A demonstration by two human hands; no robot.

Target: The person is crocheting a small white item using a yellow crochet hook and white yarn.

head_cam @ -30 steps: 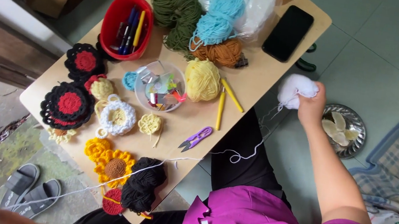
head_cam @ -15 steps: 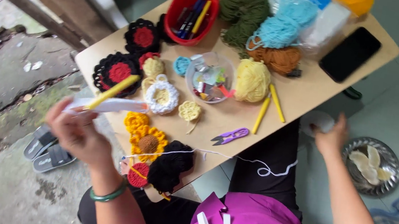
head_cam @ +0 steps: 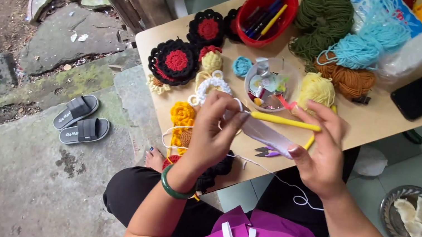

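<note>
Scissors [head_cam: 267, 152] partly hidden, probably purple.

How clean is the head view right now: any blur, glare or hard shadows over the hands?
Head view: soft, even daylight, no hard shadows; left hand and right hand fairly sharp, yellow crochet hook crisp; no strong glare on the table; edges bend slightly.

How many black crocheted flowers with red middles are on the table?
2 clearly: a big black crocheted flower with red middle at the table's left edge, another beside the red plastic tub. A third may hide behind the tub.
</note>
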